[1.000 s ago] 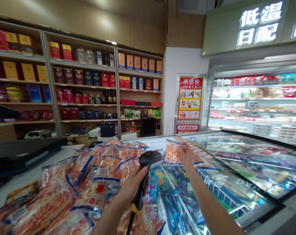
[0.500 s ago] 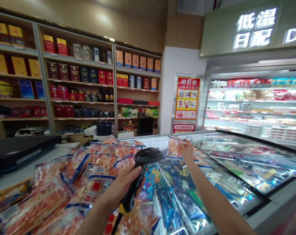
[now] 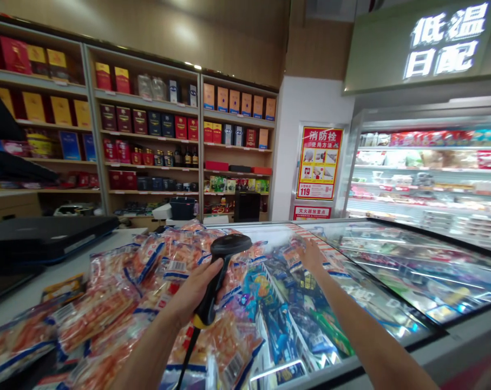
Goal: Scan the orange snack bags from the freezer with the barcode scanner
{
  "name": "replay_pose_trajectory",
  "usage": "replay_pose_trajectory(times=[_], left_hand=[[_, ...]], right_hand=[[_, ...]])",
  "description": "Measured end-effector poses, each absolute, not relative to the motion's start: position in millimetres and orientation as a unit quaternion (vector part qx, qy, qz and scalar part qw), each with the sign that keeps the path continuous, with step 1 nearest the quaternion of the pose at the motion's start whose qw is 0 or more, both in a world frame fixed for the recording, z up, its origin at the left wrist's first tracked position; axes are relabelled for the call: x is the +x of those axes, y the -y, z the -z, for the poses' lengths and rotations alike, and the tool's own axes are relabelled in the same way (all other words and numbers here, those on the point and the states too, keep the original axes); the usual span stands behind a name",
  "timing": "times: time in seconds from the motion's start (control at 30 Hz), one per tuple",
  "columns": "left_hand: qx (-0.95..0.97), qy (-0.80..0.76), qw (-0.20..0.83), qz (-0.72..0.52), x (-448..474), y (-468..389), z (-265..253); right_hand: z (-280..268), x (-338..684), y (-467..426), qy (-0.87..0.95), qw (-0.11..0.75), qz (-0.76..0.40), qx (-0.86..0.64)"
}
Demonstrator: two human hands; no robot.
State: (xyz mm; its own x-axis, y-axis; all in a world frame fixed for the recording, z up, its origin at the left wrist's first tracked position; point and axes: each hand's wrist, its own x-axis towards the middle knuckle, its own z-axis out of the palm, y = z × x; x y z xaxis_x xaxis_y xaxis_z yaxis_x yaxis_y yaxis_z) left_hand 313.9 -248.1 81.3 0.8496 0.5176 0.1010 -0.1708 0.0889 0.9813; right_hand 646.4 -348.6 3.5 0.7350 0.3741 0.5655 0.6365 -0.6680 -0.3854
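My left hand (image 3: 200, 279) is wrapped around the grip of a black and yellow barcode scanner (image 3: 231, 246), its cable hanging down. The scanner head sits above a heap of clear plastic food bags (image 3: 107, 303) with orange-pink contents, blue edges and barcode labels. Farther right, my right hand (image 3: 311, 255) reaches over the chest freezer, fingers spread and slightly blurred. Beside and under those fingers, a similar food bag (image 3: 293, 255) lies low in the freezer; whether they still touch it is hard to see.
Blue ice-cream packets (image 3: 280, 336) fill the freezer behind a white wire divider (image 3: 288, 317). Sliding glass lids (image 3: 391, 276) cover its right side. A black device (image 3: 54, 241) stands on the left counter (image 3: 123, 238). Shelves with boxes (image 3: 148, 122) and a lit chiller (image 3: 427, 179) line the back.
My right hand has lowered the food bag into the freezer, and its fingers have spread. The scanner in my left hand has shifted a little left in view. The view has turned slightly left.
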Motion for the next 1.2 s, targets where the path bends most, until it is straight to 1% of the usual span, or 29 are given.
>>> replay_pose_trajectory(times=[0.1, 0.2, 0.37, 0.5, 0.6, 0.73, 0.87, 0.97, 1.13, 1.2], left_hand=[[0.622, -0.162, 0.717, -0.27, 310, 251, -77], [0.613, -0.193, 0.715, -0.275, 306, 250, -72], [0.592, -0.218, 0.722, -0.286, 298, 241, -67], [0.594, -0.236, 0.709, -0.298, 289, 233, -63], [0.586, -0.247, 0.709, -0.305, 284, 231, -62], [0.59, -0.257, 0.704, -0.3, 281, 230, -61], [0.594, -0.275, 0.693, -0.302, 278, 231, -63], [0.594, -0.278, 0.69, -0.306, 274, 233, -63], [0.602, -0.268, 0.678, -0.327, 269, 234, -61], [0.605, -0.261, 0.679, -0.323, 268, 234, -61]], right_hand=[[12, 629, 356, 0.352, 0.143, 0.229, -0.896], [28, 623, 368, 0.379, 0.06, 0.236, -0.893], [38, 649, 396, 0.336, 0.013, 0.243, -0.91], [38, 668, 414, 0.321, 0.008, 0.233, -0.918], [31, 661, 412, 0.289, 0.049, 0.253, -0.922], [13, 617, 379, 0.312, 0.163, 0.274, -0.895], [-2, 550, 330, 0.435, 0.3, 0.202, -0.825], [-7, 505, 296, 0.497, 0.371, 0.119, -0.775], [-8, 469, 259, 0.52, 0.396, -0.017, -0.756], [-6, 467, 254, 0.505, 0.434, -0.067, -0.743]])
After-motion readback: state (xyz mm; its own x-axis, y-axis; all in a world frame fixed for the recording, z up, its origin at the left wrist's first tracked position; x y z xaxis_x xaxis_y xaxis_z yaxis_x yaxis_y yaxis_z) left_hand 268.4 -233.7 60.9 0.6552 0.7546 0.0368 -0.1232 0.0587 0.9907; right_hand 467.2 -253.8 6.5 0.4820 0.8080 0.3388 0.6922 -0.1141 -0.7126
